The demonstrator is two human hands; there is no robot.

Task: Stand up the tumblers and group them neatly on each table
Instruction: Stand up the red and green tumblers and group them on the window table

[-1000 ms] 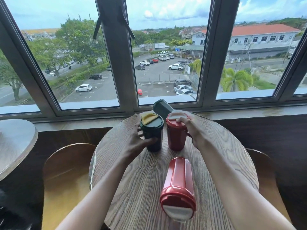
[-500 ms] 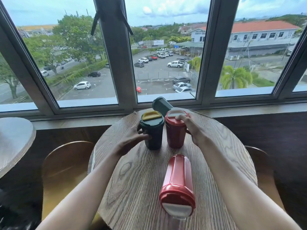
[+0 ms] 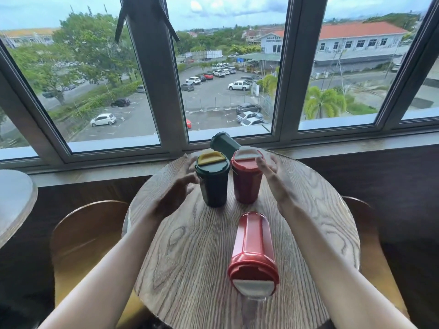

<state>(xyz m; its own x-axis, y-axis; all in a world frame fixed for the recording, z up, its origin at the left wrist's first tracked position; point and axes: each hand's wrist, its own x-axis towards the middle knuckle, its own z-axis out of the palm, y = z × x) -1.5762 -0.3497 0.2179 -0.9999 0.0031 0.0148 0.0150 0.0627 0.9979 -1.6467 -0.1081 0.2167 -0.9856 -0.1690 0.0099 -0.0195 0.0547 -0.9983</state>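
On the round wooden table (image 3: pixel 190 257) two tumblers stand upright side by side: a dark green tumbler with a yellow lid tab (image 3: pixel 213 181) and a red tumbler with a white lid tab (image 3: pixel 247 179). My left hand (image 3: pixel 177 188) hovers just left of the green one, fingers spread, holding nothing. Just right of the red one is my right hand (image 3: pixel 275 179), also open and off the cup. A second red tumbler (image 3: pixel 253 250) lies on its side near me, lid toward me. Another dark green tumbler (image 3: pixel 224 143) lies tipped behind the standing pair.
A window sill and large window run along the table's far side. Wooden chairs sit at the left (image 3: pixel 88 245) and right (image 3: pixel 370 245) of the table. The edge of a second round table (image 3: pixel 14 200) shows at far left.
Both hands have let go of the two upright tumblers and opened, drawing slightly outward. The tumblers stay standing together.
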